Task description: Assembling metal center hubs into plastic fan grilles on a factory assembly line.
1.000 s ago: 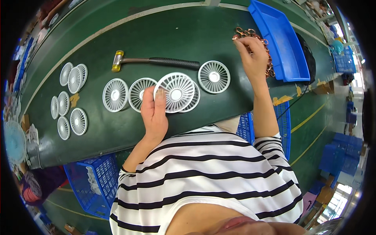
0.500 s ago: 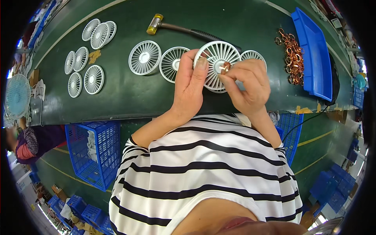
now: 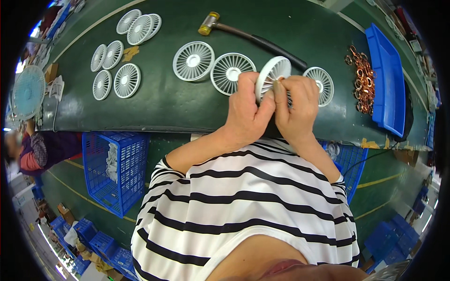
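Glossy green desk (image 3: 159, 110) in a crate-filled workshop carries slotted white discs (image 3: 193, 61) around two working hands. Left grip (image 3: 246, 111) clasps a tilted, ribbed white wheel (image 3: 271, 74) by its rim while the right grip (image 3: 297, 102) pinches a copper-coloured piece (image 3: 281, 79) at its face. Shiny copper rings (image 3: 363, 82) heap right of both grips, beside a smooth blue tray (image 3: 386, 77).
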`<state>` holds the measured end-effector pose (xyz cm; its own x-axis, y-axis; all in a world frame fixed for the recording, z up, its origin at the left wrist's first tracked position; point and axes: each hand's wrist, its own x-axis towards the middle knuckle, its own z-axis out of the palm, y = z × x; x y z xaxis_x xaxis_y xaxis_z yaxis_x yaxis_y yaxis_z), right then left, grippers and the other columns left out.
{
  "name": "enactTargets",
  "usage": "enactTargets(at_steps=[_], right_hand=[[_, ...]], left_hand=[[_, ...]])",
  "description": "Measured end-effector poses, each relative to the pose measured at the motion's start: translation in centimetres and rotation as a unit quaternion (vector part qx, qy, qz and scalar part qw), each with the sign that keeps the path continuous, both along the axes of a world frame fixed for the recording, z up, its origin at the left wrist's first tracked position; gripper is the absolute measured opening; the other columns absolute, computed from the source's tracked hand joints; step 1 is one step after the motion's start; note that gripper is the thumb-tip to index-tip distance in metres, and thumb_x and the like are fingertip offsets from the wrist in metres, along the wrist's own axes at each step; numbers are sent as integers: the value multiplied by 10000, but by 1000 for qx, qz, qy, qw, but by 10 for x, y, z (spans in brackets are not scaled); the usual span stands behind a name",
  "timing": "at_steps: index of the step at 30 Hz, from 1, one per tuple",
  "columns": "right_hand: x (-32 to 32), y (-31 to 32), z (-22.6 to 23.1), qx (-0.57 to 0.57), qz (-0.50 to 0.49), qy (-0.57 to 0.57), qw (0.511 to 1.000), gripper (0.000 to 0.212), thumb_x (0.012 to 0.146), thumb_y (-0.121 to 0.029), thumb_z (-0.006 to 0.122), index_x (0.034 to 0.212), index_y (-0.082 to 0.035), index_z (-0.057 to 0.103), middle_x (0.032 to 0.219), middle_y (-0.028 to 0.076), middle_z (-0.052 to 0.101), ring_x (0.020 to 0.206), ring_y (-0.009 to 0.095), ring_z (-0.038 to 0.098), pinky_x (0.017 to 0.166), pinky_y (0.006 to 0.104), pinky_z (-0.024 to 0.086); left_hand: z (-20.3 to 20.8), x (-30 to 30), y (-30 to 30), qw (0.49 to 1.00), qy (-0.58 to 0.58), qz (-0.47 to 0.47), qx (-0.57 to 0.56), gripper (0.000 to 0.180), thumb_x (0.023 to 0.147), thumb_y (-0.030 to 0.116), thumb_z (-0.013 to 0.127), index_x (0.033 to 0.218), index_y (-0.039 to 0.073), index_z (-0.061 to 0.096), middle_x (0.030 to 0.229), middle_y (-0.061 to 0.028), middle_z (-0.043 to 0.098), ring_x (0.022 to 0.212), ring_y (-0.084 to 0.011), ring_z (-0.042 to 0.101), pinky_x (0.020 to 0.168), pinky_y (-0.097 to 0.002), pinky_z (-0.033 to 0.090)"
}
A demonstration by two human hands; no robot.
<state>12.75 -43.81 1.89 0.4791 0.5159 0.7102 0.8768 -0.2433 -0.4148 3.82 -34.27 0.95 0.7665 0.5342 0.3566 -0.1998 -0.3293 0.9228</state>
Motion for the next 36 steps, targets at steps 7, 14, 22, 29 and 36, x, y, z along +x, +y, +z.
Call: enactTargets(at_steps=[7, 14, 22, 29, 36], right_hand=[[-4, -18, 28, -103, 4, -97, 990, 198, 753, -164, 734, 934, -82, 726, 1102, 17, 678, 1185, 323, 521, 1048, 456, 288], [5, -36, 26, -107, 227, 61, 966, 283, 784, -130, 687, 1053, -46, 706, 1215, 101, 633, 1303, 398, 421, 1075, 531, 292], [35, -23, 14, -70, 94, 289, 950, 307, 868, -134, 629, 1146, -5, 639, 1192, 159, 634, 1100, 258, 614, 939, 330, 458], [90, 18, 5, -307, 14, 60, 950, 341, 811, -128, 617, 1147, -73, 621, 1072, 120, 636, 1013, 308, 588, 873, 417, 475], [102, 36, 13, -355, 15, 105, 929, 221, 820, -212, 641, 977, -57, 627, 956, 133, 615, 935, 333, 597, 790, 435, 478]], left_hand=[[19, -8, 22, 901, -17, -237, -363, 434, 868, 56, 546, 1274, -28, 418, 1142, -87, 551, 1039, -111, 537, 892, -260, 456], [30, -21, 25, 918, 56, -256, -297, 451, 863, 180, 682, 1245, 12, 511, 1049, -44, 613, 952, -95, 575, 835, -248, 488], [18, -26, 74, 956, 14, 194, 218, 406, 800, 87, 706, 1185, 25, 591, 1018, -200, 668, 794, -331, 684, 665, -343, 548], [-8, -59, 149, 878, 220, 268, 331, 272, 956, 270, 516, 1182, 167, 626, 1174, -89, 631, 1162, -323, 549, 1033, -620, 234], [-13, -65, 149, 838, 304, 219, 397, 344, 959, 392, 484, 1183, 177, 632, 1313, -121, 553, 1290, -374, 423, 1047, -689, 106]])
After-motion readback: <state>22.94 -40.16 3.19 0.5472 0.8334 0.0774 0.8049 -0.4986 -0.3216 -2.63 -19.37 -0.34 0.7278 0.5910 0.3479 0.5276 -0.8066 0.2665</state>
